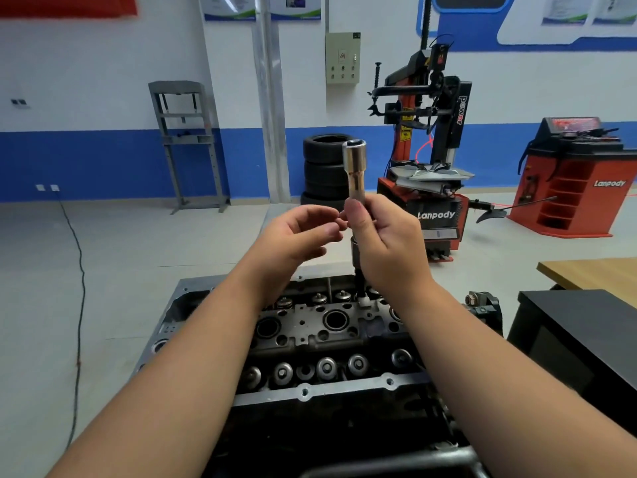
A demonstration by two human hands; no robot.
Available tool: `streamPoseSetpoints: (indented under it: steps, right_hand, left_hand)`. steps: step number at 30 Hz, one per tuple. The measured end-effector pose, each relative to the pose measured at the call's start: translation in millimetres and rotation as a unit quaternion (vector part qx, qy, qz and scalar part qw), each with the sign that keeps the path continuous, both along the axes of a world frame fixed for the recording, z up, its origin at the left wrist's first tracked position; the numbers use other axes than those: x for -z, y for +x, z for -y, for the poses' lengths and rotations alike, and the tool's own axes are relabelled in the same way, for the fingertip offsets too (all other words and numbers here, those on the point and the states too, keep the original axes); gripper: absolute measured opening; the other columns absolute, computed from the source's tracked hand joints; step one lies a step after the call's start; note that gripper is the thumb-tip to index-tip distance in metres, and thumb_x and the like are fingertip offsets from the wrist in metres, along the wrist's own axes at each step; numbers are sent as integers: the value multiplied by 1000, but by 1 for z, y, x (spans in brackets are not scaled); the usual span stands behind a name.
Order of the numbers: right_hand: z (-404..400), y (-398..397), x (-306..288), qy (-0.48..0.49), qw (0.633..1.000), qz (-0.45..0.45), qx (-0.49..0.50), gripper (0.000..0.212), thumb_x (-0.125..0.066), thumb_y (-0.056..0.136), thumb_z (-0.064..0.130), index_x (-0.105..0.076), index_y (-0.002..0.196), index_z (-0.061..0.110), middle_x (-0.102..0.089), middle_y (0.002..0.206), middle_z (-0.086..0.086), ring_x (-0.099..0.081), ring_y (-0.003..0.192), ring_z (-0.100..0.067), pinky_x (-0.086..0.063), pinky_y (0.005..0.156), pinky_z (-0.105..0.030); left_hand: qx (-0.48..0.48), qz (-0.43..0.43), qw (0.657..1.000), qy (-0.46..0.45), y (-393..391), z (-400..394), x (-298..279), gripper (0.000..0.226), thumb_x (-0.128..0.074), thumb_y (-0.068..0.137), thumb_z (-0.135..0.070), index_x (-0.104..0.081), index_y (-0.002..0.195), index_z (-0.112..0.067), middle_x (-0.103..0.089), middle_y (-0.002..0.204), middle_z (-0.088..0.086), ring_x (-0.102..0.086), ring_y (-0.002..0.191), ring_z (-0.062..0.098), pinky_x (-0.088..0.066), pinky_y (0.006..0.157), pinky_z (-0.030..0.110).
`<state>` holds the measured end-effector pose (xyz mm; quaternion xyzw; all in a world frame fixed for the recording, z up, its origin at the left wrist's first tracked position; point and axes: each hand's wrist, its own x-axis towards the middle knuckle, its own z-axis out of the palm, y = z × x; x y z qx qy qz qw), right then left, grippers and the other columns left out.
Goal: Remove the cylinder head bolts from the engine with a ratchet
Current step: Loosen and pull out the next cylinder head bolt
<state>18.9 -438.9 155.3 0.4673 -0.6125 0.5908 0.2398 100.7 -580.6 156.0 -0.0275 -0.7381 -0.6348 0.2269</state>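
Observation:
A chrome deep socket (354, 169) stands upright in front of me, its open end up. My right hand (382, 243) grips the tool just below the socket, and part of the ratchet (356, 251) shows under the fingers. Just to its left my left hand (303, 232) hovers with loosely curled fingers and holds nothing. Below both arms lies the engine's cylinder head (310, 336), with round valve springs, spark plug wells and bolt holes showing. My forearms hide parts of the head.
A black cabinet (579, 336) and a wooden table (593, 270) stand to the right. Further back are a tyre changer (431, 150), stacked tyres (325, 167), a red wheel balancer (568, 181) and a grey press frame (186, 143). A black cable (77, 270) runs along the floor at left.

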Motion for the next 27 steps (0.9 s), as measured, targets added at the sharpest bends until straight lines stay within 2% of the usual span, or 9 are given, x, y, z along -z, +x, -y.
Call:
streamPoseSetpoints:
  steps: [2, 5, 10, 12, 16, 19, 22, 25, 27]
  right_hand:
    - [2, 0, 0, 10, 1000, -4, 5, 31, -46, 104, 27, -65, 89, 7, -60, 73, 6, -57, 69, -8, -41, 61, -18]
    - [3, 1, 0, 13, 1000, -3, 1, 35, -43, 103, 28, -64, 91, 3, -62, 77, -6, -58, 72, -16, -44, 63, -24]
    - [-1, 3, -1, -25, 999, -15, 32, 18, -56, 99, 28, -62, 98, 11, -58, 79, 8, -57, 73, -8, -42, 67, -17]
    - [-2, 6, -2, -63, 997, -17, 49, 17, -67, 94, 26, -56, 102, 16, -57, 81, 13, -58, 73, -4, -44, 66, -14]
    - [-3, 6, -3, -83, 993, -51, 68, 15, -71, 92, 20, -59, 91, 10, -62, 76, -1, -61, 67, -12, -51, 61, -28]
    - [-2, 4, -2, -83, 994, -31, 67, 16, -67, 94, 18, -60, 106, 9, -60, 79, 6, -61, 73, -4, -52, 67, -23]
    - [-2, 2, 0, -81, 995, -21, 57, 30, -61, 98, 14, -55, 125, 0, -64, 85, 1, -64, 76, -11, -55, 70, -30]
    - [-2, 4, 0, -71, 996, -39, 41, 30, -55, 100, 14, -55, 126, 0, -67, 88, -4, -65, 75, -16, -55, 68, -36]
    - [-1, 6, 0, -67, 996, -43, 28, 29, -61, 97, 20, -57, 120, 4, -65, 87, -3, -64, 76, -13, -55, 69, -32]
  left_hand:
    - [24, 22, 999, 13, 2, 3, 0, 38, -70, 88, -24, -67, 124, -14, -77, 116, 1, -71, 116, 24, -53, 102, 43]
    - [37, 32, 998, -44, -2, -9, 7, 25, -67, 100, -13, -69, 122, -22, -77, 118, -2, -71, 115, 17, -53, 102, 39]
    - [33, -11, 997, -64, -7, -32, 14, 20, -69, 99, -17, -75, 113, -30, -79, 107, 0, -75, 101, 15, -59, 83, 25]
    - [-3, -16, 996, -84, -10, -34, 14, 20, -74, 95, -19, -74, 112, -29, -79, 102, 0, -76, 96, 16, -61, 78, 28]
    - [-70, -13, 995, -69, -15, -36, 14, 33, -80, 88, -12, -66, 118, -10, -78, 99, 8, -75, 95, 27, -62, 80, 48]
    - [-34, -8, 997, -64, -11, -36, 15, 21, -76, 94, -14, -70, 114, -19, -78, 100, 5, -76, 94, 20, -63, 82, 36]
    - [27, 5, 999, -37, -8, -37, 16, 22, -58, 107, -24, -68, 125, -19, -77, 113, 2, -74, 105, 20, -61, 92, 35]
    - [17, -6, 998, -58, -8, -36, 16, 22, -56, 108, -27, -69, 124, -20, -78, 111, 1, -73, 105, 21, -61, 92, 38]
    - [-6, -18, 996, -89, -9, -35, 17, 18, -63, 104, -29, -69, 120, -28, -78, 106, -5, -74, 100, 14, -62, 84, 34]
